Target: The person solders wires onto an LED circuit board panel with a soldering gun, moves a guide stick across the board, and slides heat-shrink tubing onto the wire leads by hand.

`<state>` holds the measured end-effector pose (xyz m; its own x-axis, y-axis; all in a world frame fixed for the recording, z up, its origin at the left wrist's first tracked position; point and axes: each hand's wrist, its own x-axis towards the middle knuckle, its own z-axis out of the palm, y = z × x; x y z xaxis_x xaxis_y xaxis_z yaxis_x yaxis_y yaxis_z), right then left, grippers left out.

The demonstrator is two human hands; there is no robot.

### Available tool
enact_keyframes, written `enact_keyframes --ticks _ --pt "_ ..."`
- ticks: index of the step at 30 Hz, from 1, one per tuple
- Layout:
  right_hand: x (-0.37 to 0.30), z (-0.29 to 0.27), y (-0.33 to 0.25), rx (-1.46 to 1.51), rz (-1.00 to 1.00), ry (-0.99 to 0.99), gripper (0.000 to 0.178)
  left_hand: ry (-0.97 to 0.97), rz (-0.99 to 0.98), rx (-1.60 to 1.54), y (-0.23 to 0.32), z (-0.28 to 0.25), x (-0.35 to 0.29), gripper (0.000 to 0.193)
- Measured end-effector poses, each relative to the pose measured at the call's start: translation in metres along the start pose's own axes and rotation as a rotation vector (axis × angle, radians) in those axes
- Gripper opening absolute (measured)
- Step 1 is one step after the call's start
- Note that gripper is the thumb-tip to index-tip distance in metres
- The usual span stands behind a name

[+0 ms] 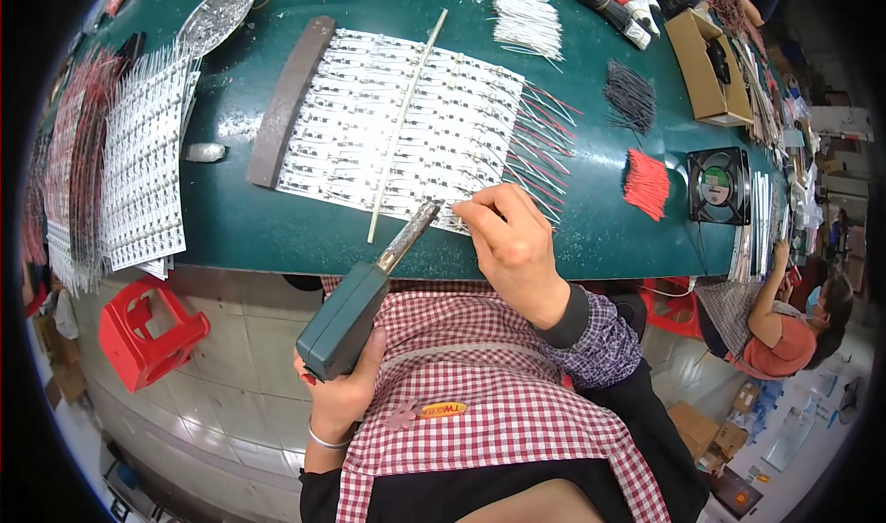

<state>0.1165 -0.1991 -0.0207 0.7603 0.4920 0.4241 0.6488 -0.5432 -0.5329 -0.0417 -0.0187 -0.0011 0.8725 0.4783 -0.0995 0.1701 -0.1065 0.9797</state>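
Note:
My left hand [343, 389] is wrapped round the dark green boxy body of a soldering gun [346, 315]. Its metal barrel slants up and right, with the tip at the near edge of a white circuit board panel [351, 135]. Just right of that tip, my right hand [509, 237] has thumb and forefinger pinched together over the panel; what they pinch is too small to make out. Rows of small dark components and thin white wires cover the panel. Red and black wires [544, 144] stick out from its right side. A thin pale stick [406, 126] lies across it.
A brown bar [293, 103] lies along the panel's left edge. Stacked wired panels [143, 163] and a metal dish [217, 17] are at left. White [526, 23], black [630, 96] and red wires [646, 183], a fan [719, 186] and a cardboard box [706, 71] are at right. Another person [784, 320] sits beyond.

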Motion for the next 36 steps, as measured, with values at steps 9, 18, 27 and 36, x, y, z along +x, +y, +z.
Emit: enact_keyframes --ticks 9,18,27,36 --pt "0.000 0.000 -0.001 -0.003 -0.001 0.012 0.021 -0.011 0.066 0.068 -0.003 0.001 0.002 0.017" --pt "0.002 -0.001 -0.003 -0.036 0.003 -0.029 0.024 -0.038 0.102 0.132 -0.003 -0.001 0.004 0.014" --pt "0.003 -0.001 -0.003 -0.045 -0.008 -0.045 0.025 -0.043 0.008 0.093 0.001 -0.002 0.003 0.016" --pt "0.004 0.000 -0.006 -0.077 0.008 -0.026 0.022 0.012 -0.037 0.014 0.003 -0.004 -0.002 0.020"
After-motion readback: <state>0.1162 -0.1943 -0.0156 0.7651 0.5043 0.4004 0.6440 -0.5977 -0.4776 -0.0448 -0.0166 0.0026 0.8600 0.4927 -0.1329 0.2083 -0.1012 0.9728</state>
